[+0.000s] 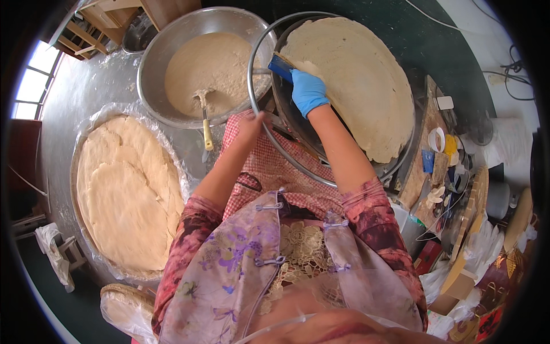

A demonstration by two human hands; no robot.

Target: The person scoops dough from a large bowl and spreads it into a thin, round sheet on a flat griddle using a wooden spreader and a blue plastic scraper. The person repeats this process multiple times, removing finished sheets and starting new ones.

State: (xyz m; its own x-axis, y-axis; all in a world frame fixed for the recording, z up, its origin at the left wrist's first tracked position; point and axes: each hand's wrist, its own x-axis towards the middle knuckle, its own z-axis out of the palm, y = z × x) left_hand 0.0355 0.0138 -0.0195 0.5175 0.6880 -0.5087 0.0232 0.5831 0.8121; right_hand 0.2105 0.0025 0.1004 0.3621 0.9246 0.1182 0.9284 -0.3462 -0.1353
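My right hand [308, 92], in a blue glove, grips a blue scraper [281, 67] at the left side of a large round griddle [300, 129]. A wide sheet of pale batter [361, 81] covers most of the griddle. My bare left hand [254, 124] is closed on the metal ring [253, 96] that runs around the griddle's near and left sides. Left of it stands a large metal bowl [150, 86] of thick batter [206, 64]. A ladle with a pale yellow handle [208, 135] rests in the bowl, its handle over the near rim.
A big slab of dough [129, 193] lies on plastic film at the left. A covered round basket [124, 305] is at the lower left. On the right, a board [423, 172] bears small tools and a white cup [436, 139]. Cables [511, 71] hang at the upper right.
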